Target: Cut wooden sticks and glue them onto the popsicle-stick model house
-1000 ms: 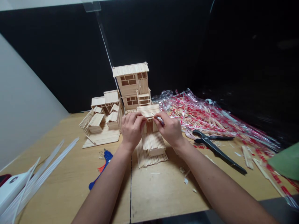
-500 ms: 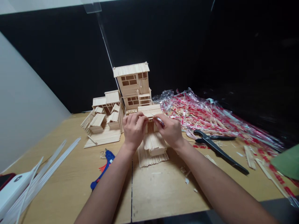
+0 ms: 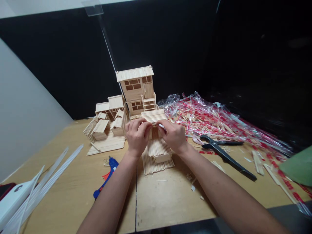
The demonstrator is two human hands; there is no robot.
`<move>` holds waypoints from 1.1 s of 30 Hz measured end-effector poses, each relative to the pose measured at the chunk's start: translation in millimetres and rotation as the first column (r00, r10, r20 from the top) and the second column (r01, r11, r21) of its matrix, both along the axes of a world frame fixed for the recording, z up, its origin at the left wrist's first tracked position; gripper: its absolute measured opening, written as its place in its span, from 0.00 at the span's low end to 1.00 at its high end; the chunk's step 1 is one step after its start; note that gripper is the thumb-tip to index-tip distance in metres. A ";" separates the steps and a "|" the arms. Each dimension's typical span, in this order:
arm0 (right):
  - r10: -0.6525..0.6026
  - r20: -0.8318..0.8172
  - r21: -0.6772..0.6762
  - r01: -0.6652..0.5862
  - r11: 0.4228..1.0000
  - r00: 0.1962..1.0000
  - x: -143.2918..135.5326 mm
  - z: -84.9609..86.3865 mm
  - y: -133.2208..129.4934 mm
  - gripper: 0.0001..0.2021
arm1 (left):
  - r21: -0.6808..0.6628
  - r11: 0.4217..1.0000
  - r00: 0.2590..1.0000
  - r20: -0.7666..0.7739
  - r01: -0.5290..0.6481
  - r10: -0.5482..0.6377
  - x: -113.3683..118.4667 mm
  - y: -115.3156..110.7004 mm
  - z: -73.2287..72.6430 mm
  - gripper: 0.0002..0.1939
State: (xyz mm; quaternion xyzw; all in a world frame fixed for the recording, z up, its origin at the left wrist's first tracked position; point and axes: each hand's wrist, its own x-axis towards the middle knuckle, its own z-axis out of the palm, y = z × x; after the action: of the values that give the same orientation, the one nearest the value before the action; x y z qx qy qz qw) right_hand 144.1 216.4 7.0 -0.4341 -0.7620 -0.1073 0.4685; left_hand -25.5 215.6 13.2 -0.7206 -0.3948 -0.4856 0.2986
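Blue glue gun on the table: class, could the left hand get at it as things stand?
Probably yes: nothing seems to lie on the glue gun, close beside the left forearm. The left hand, though, is up by the wooden model house, so it would likely need to draw back first.

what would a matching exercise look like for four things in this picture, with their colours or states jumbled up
Column one
1. glue gun
2. cutting tool
3. tall stick house
4. right hand

Column two
a. black, lying open on the right side
b. pinching a slim whitish item
c. pale wood, standing upright at the back
d. blue with an orange-red part

Right pairs: 1-d, 2-a, 3-c, 4-b
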 end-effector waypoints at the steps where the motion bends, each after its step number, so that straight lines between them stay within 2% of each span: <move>1: 0.001 -0.002 0.004 -0.001 1.000 1.000 0.0 0.1 0.3 0.12 | -0.001 1.000 1.000 0.008 0.002 -0.002 -1.0 0.4 -0.7 0.02; 12: 0.014 -0.016 0.040 -0.014 0.999 1.000 -2.0 2.2 1.8 0.11 | -0.015 1.000 1.000 0.030 0.009 -0.008 -2.3 1.5 -1.5 0.02; 19: 0.024 -0.107 0.018 -0.022 1.000 0.994 -1.0 4.1 2.1 0.06 | -0.019 1.000 1.000 0.027 -0.011 0.011 0.5 1.8 1.0 0.02; 24: 0.065 -0.206 -0.020 -0.071 0.997 0.976 3.4 6.5 1.1 0.05 | -0.029 1.000 0.999 0.034 -0.011 0.012 0.1 1.5 0.6 0.02; 33: 0.053 -0.221 -0.019 -0.059 0.998 0.974 3.2 7.2 0.6 0.06 | -0.050 0.998 0.998 0.066 0.029 -0.026 -0.1 1.7 0.6 0.02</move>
State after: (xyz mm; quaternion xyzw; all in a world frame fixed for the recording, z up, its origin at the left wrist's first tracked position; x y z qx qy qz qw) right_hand 147.3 217.0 14.2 -0.4274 -0.7185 -0.0356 0.5475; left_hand -25.6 217.3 13.8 -0.7170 -0.4065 -0.5026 0.2607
